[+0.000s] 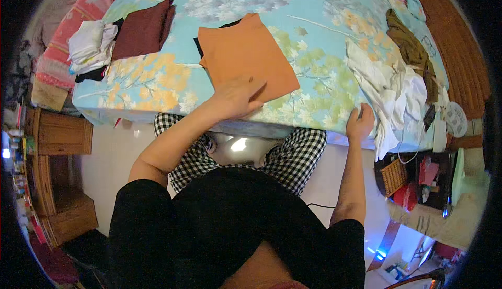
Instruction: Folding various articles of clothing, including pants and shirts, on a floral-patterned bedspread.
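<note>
A folded orange garment [246, 54] lies on the bed in front of me, with the edge of black cloth [198, 46] showing from under its left side. My left hand [239, 98] rests across the garment's near edge, palm down, with its fingers apart. At the bed's front edge on the right is my right hand [361, 124], its fingers loosely bent and apart, with nothing seen in them. Just beside that hand, a crumpled white garment [387, 88] hangs partly over the edge.
Folded maroon cloth [144, 30] and a stack of white clothes [90, 46] lie at the left of the flowered bedsheet [319, 12]. An olive-brown garment [410, 43] lies at the far right. A wooden cabinet [63, 132] stands at the left, and a white fan-like object [456, 119] at the right.
</note>
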Tool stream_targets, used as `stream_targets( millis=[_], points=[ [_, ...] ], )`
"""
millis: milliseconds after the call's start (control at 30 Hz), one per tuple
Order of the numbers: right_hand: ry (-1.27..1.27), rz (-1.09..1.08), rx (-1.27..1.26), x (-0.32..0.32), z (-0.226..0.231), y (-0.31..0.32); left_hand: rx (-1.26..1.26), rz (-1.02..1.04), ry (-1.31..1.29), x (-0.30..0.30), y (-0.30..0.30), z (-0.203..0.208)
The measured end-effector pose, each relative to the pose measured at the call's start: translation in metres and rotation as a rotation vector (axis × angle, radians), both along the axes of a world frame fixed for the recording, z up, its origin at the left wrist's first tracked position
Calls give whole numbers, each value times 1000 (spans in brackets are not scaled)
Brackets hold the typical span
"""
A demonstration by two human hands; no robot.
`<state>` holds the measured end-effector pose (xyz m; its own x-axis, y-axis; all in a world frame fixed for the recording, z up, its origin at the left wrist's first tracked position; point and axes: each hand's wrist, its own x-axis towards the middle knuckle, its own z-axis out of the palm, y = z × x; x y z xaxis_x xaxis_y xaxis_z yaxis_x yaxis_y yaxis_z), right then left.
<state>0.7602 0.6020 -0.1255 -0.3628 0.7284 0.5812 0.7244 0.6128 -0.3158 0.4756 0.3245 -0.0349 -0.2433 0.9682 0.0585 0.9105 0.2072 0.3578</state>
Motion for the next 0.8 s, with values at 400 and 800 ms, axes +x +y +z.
stream_targets(
  millis=[400,800],
  points=[
    [-34,17,8,3,-1,0,140,313,259,-56,-5,-59],
    [-63,21,25,7,-8,5,781,1121,-830,-121,-1,-74]
  ],
)
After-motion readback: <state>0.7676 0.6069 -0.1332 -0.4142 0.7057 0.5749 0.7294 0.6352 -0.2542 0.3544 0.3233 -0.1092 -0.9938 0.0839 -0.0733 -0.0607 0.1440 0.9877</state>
